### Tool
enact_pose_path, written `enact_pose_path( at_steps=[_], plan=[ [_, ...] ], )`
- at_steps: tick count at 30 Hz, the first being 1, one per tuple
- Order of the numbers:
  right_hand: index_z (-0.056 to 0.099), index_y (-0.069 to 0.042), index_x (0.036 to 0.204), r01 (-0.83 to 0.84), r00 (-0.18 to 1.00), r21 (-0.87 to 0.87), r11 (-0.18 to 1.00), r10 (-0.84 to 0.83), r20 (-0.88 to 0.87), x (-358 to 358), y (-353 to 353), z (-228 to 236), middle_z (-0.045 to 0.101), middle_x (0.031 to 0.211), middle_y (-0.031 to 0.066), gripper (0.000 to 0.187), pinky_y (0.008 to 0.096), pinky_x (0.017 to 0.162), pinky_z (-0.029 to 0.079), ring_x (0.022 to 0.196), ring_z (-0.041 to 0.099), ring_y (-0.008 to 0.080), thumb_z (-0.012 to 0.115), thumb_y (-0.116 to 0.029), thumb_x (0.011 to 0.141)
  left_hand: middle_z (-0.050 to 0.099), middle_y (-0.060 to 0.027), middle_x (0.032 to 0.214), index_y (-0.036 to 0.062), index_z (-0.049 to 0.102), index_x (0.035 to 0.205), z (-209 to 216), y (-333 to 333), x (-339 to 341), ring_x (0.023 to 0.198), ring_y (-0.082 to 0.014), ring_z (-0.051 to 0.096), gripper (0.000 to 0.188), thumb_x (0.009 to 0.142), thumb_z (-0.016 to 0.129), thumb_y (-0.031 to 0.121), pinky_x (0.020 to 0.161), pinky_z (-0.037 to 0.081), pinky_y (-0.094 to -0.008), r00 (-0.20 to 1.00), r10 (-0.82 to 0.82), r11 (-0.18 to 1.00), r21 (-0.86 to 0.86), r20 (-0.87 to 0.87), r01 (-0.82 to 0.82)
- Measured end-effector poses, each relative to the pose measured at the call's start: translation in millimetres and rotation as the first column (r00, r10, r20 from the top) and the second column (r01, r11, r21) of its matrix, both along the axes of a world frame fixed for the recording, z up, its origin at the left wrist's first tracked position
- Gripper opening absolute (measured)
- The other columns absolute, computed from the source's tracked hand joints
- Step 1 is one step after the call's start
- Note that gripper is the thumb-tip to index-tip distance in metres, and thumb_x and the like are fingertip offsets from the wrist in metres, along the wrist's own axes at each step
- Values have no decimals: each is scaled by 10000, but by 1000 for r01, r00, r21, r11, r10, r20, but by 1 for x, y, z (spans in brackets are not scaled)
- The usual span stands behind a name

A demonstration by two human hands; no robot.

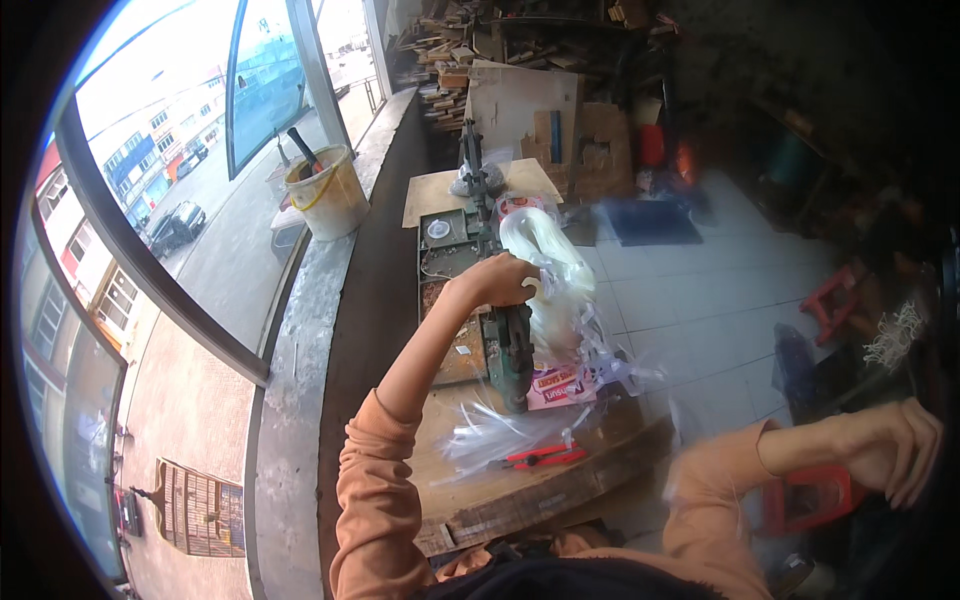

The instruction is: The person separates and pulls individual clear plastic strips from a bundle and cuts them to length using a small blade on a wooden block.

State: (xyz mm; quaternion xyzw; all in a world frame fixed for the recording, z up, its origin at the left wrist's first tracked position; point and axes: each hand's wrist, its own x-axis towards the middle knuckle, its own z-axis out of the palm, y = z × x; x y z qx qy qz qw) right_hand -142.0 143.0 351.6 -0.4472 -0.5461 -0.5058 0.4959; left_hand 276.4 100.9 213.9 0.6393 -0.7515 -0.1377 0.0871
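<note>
My left hand (505,278) is closed, its fingers curled over the middle of a green metal bench machine (512,350), beside a coil of glossy whitish plastic strands (548,250). What lies within those fingers is hidden. Far out to the right, my right hand (895,455) is held away from the table with its fingers bent and pressed together; anything in them cannot be made out. A bundle of loose clear strips (500,435) lies at the near end of the machine. Red-handled pliers (548,456) rest next to it.
The wooden table (590,485) stands beside a window ledge (300,400) carrying a dirty white bucket (328,190). A green compartment tray (440,260) sits left of the machine. Red stools (830,305) stand to the right on the tiled floor. Stacked wood (445,75) is behind.
</note>
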Motion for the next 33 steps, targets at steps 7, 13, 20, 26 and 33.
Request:
enact_pose_path(
  at_steps=[7,13,20,26,33],
  plan=[
    [346,3,1247,790,-368,-612,40,-768,-525,202,-44,-153,395,1103,194,841,406,869,385,1019,442,318,759,-440,664,637,-170,986,145,610,1122,-14,8,16,868,-352,606,381,753,517,140,860,453,-411,997,-45,995,-92,-67,39],
    [464,0,1037,734,-571,-674,-81,-612,-548,224,-61,-204,470,1016,198,292,442,712,459,858,549,382,593,-61,783,644,-195,906,141,593,1129,-3,4,-3,844,-336,619,378,755,533,148,842,461,-404,989,-91,993,-86,-116,81],
    [552,0,832,889,-44,-230,395,-426,-904,223,-78,-85,511,644,17,180,226,539,381,603,472,39,522,-165,897,650,-178,888,156,616,1091,0,6,4,880,-328,614,354,744,545,155,844,460,-406,994,-7,1000,15,-109,8],
    [572,-35,828,875,176,-99,474,-501,-847,210,-91,-25,500,686,-46,161,183,521,337,594,417,16,535,-176,895,648,-176,883,131,598,1112,-7,-1,4,828,-327,617,348,768,555,161,821,463,-398,988,-97,992,-95,-116,86],
    [578,-36,884,998,64,20,63,-853,-518,195,-71,30,497,645,-36,135,150,480,328,523,448,28,506,-146,915,646,-162,961,132,608,1106,-9,-3,6,912,-332,606,350,761,560,168,868,455,-399,988,-73,996,-58,-139,65]
  ],
)
